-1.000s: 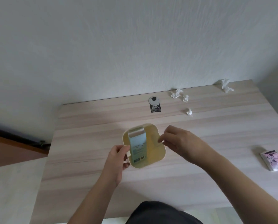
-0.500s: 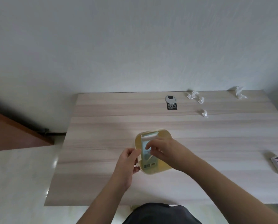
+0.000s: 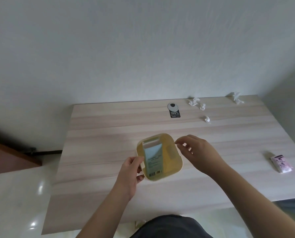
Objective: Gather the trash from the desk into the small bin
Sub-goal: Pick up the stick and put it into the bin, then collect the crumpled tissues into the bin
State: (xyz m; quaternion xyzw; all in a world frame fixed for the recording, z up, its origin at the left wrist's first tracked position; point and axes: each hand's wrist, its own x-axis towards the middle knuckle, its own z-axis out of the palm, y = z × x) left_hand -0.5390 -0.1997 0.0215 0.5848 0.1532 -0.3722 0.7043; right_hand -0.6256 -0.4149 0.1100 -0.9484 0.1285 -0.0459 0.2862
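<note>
Tissue wads point(image 3: 196, 103) at the upper right of the tabletop point(image 3: 100, 134) are judged light, soft, easily pinched anywhere. At centre, the small bin point(image 3: 176, 166) is gripped at its rim by the left hand point(image 3: 130, 170); the right hand point(image 3: 197, 152) is held open, empty.

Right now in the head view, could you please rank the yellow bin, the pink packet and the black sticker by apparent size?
1. yellow bin, clearly largest, though also nearest the camera.
2. pink packet.
3. black sticker, smallest, but it lies farther back, so its true size against the packet is unsure.
</note>
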